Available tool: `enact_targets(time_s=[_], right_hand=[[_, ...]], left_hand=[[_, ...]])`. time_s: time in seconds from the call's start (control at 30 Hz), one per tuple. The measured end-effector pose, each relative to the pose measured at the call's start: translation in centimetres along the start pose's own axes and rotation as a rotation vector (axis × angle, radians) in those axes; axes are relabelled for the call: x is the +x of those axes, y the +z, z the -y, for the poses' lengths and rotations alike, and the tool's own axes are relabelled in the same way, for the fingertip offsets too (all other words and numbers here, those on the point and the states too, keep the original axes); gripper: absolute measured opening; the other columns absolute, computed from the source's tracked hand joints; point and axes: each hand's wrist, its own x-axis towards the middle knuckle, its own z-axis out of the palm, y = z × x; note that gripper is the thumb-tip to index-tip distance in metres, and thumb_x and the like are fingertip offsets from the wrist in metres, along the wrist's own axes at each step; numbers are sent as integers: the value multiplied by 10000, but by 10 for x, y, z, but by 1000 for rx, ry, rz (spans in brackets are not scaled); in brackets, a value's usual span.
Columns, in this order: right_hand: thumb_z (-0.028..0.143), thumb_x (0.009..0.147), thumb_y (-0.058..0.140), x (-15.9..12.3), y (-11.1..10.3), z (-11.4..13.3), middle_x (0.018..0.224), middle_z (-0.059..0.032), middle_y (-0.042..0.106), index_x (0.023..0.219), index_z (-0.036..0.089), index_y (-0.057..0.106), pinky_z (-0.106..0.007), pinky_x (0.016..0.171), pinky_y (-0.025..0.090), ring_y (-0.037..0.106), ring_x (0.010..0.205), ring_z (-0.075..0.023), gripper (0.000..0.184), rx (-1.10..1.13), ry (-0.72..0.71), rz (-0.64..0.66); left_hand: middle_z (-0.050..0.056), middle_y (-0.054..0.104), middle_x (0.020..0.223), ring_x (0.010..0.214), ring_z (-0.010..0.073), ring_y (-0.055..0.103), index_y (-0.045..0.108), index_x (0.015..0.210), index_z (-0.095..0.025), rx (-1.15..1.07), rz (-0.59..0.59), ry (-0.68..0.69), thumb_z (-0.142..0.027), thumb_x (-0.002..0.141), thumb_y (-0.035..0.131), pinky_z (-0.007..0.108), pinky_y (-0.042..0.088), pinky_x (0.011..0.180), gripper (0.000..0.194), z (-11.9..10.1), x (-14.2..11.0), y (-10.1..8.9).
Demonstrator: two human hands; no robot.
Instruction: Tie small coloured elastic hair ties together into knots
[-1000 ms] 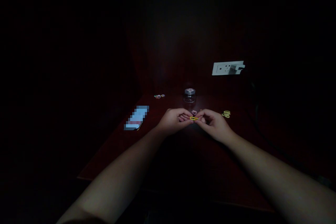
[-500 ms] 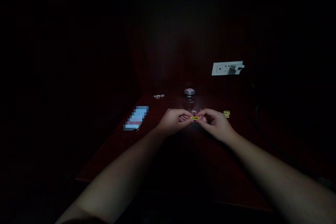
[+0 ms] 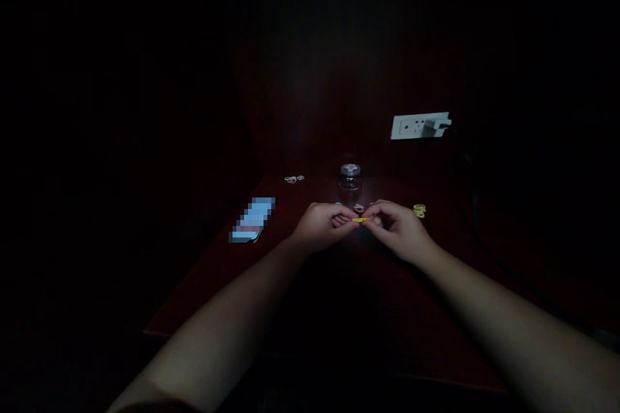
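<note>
Between the fingertips of both hands is a small yellow hair tie [image 3: 359, 220], drawn out into a narrow, flat loop. My left hand [image 3: 323, 224] pinches its left end with thumb and fingers. At the right end, my right hand [image 3: 396, 227] grips it the same way. Just beyond the fingertips lie pink hair ties [image 3: 358, 208] on the dark red table. A bit of green [image 3: 338, 204] shows behind my left hand, mostly hidden. Yellow hair ties [image 3: 419, 211] rest to the right of my right hand.
A clear lidded jar [image 3: 350, 177] stands behind the hands. Several mixed-colour hair ties [image 3: 293, 179] lie at the back left. A phone [image 3: 252, 219] with a blurred screen lies on the left. On the wall, a socket [image 3: 419, 126] holds a plug with a dark cable running down the right side.
The yellow hair tie between my hands has turned from an open oval to a thin, nearly closed strip. Both hands stay in almost the same place.
</note>
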Motion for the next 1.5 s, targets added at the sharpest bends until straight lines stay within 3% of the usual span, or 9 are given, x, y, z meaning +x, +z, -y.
enact_targets(time_s=[0.6, 0.93, 1.23, 1.33, 1.5], right_hand=[[257, 831, 600, 2, -7, -3, 744, -42, 611, 777, 168, 637, -286, 629, 437, 553, 679, -161, 111, -102, 12, 49], [307, 843, 585, 6, -18, -4, 774, -56, 638, 773, 170, 631, -268, 563, 426, 579, 699, -173, 160, -190, 37, 64], [333, 839, 601, 3, -12, -9, 682, -29, 589, 716, 176, 608, -302, 653, 458, 546, 648, -160, 199, -143, 18, 31], [329, 843, 594, 2, -13, -13, 719, -41, 603, 750, 172, 621, -301, 648, 457, 555, 673, -165, 184, -126, 28, -7], [326, 832, 603, 1, -9, -10, 721, -35, 601, 871, 179, 656, -285, 600, 466, 554, 650, -161, 161, -76, 12, 10]], left_hand=[[39, 690, 717, 602, 88, 592, 696, 808, -124, 42, -31, 18, -262, 769, 655, 180, 487, 579, 149, -2, -1, 0], [41, 679, 728, 588, 85, 566, 691, 832, -116, 56, -26, -31, -298, 788, 640, 190, 475, 570, 193, 1, -1, -6], [42, 675, 719, 578, 80, 555, 687, 811, -114, 50, -113, -29, -301, 781, 647, 186, 472, 559, 194, -3, -1, -5], [41, 674, 719, 573, 76, 548, 683, 805, -113, 68, -151, -25, -293, 777, 649, 182, 466, 549, 186, -3, 1, -6], [33, 668, 699, 582, 80, 561, 675, 811, -120, 65, -105, 20, -289, 762, 664, 183, 468, 554, 176, -3, 0, -4]])
